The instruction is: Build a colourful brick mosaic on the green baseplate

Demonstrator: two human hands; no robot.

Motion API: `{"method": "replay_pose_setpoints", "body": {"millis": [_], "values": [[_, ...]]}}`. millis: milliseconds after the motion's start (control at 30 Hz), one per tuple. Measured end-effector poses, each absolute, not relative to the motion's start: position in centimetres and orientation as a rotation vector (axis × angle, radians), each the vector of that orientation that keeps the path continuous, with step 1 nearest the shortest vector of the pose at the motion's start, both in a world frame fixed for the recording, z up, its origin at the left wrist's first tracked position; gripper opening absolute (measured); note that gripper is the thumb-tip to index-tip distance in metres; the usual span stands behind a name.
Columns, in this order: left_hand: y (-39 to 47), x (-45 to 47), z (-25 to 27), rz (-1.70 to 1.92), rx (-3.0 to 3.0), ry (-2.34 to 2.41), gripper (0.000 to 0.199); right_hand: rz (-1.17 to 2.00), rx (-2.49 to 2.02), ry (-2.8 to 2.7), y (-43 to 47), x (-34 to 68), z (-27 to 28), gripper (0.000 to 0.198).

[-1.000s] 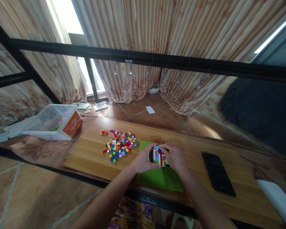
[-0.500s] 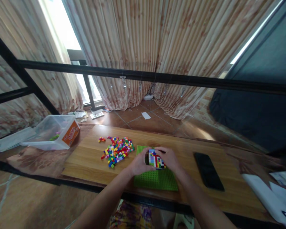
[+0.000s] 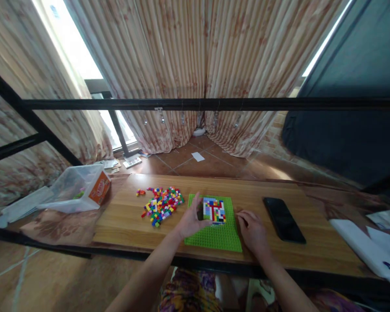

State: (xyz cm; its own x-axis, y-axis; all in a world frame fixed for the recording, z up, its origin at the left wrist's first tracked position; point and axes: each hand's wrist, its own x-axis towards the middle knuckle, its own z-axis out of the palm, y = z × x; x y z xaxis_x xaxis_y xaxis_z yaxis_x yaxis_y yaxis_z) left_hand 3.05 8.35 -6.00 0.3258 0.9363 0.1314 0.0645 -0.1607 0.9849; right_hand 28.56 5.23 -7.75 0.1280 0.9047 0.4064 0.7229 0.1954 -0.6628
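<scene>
A rectangular structure of small multicoloured toy bricks, with red, white, blue and yellow on top, sits on a green studded baseplate. My left hand is at its left side, thumb and fingers spread apart. The thumb tip reaches the structure's near edge; whether it touches cannot be told. Just right of the baseplate, my right hand rests over the table with its fingers curled in. Anything inside those fingers is hidden. Left of the baseplate lies a pile of loose bricks.
The wooden board also carries a black phone on the right. A clear plastic bin with an orange label stands at the left. A white device and papers lie far right. A black rail crosses beyond the table.
My right hand has let go of the brick structure and moved right, off the baseplate. The structure now sits lower on the baseplate, and my left hand has opened beside it. The view has shifted slightly.
</scene>
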Motion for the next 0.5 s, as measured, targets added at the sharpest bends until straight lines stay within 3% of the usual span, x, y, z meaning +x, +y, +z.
{"method": "replay_pose_setpoints", "body": {"millis": [267,500], "values": [[3.2,-2.3,-5.7,1.22,1.409,1.435,0.05,0.155,-1.543,-1.695,5.6,29.5,-9.5,0.032],[2.9,-8.8,-4.5,1.322,1.343,1.867,0.024,0.074,-1.543,-1.719,5.6,29.6,-9.9,0.032]]}}
